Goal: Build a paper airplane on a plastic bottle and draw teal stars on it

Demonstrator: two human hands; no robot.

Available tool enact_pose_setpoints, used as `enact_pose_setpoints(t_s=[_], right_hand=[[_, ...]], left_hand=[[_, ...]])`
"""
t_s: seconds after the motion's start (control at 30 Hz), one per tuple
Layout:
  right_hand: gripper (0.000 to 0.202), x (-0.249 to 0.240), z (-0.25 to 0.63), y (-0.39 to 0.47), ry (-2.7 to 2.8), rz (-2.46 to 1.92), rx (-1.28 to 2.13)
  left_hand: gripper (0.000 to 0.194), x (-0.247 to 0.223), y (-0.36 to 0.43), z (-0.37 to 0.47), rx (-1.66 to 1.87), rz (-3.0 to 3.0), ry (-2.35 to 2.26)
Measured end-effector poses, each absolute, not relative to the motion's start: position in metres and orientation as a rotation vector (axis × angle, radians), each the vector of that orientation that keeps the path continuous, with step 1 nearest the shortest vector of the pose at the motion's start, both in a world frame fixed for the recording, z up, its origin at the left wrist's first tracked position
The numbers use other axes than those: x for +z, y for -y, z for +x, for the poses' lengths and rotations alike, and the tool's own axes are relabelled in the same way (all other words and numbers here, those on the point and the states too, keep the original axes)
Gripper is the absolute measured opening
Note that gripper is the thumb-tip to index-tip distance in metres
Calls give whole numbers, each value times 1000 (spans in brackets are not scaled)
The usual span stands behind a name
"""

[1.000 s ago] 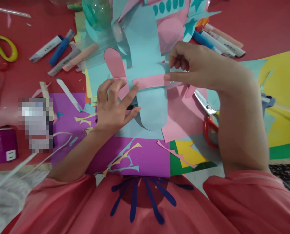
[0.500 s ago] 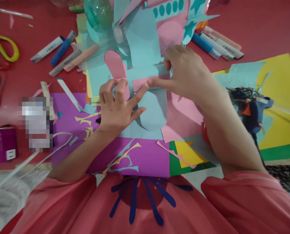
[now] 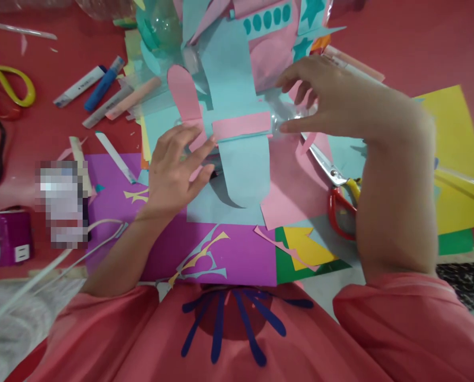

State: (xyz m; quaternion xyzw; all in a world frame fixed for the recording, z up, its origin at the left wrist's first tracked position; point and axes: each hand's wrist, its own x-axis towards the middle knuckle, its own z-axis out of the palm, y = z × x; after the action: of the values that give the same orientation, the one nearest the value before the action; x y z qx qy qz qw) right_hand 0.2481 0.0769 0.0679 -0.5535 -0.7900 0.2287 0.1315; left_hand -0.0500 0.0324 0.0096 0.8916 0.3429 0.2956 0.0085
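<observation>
A pink paper strip (image 3: 241, 126) lies across a light blue paper piece with a rounded lower flap (image 3: 247, 170). My left hand (image 3: 175, 172) is just left of the strip, its fingers spread, holding nothing I can see. Beneath its fingertips is the lower part of a pink rounded cut-out (image 3: 182, 90). My right hand (image 3: 328, 98) hovers to the right, thumb and fingers apart with nothing gripped. Clear shiny plastic (image 3: 278, 118) shows between it and the strip. Below this hand lie scissors (image 3: 334, 178) with red and yellow handles, partly hidden by my forearm.
Several markers (image 3: 104, 84) lie at the left, near yellow-handled scissors (image 3: 16, 85). Purple paper (image 3: 240, 254) with cut scraps is in front of me. Yellow paper (image 3: 459, 175) lies at the right. A decorated blue and pink paper construction (image 3: 229, 63) stands at the back.
Both hands have come off the pink strip: my right hand moved right and opened, my left drew back left. The strip and the scissors are now uncovered.
</observation>
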Motion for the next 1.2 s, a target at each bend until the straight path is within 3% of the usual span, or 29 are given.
enact_pose_setpoints(t_s=[0.1,0.3,0.53,0.67,0.83,0.97,1.03,1.1,1.2], right_hand=[[58,59,262,-85,2434,-1601,560],[46,44,265,-96,2550,-1370,558],[64,64,224,-77,2390,-1880,422],[78,68,218,-74,2463,-1887,393],[66,63,231,-75,2506,-1722,444],[57,65,246,-71,2418,-1631,505],[52,70,252,-61,2381,-1571,542],[34,77,252,-46,2333,-1498,563],[16,81,237,-17,2158,-1394,482]], left_hand=[[33,17,-39,-55,1040,2578,-1092],[32,32,-35,-80,1223,2472,-1333],[35,15,-10,-120,954,2324,-1840],[47,7,-11,-128,494,2114,-2291],[53,1,-27,-126,267,2049,-2399],[47,-12,-40,-141,427,1958,-2494],[42,-15,-41,-147,713,2096,-2325],[35,-12,-36,-146,1078,2169,-2044],[38,0,-18,-122,1425,2172,-1716]])
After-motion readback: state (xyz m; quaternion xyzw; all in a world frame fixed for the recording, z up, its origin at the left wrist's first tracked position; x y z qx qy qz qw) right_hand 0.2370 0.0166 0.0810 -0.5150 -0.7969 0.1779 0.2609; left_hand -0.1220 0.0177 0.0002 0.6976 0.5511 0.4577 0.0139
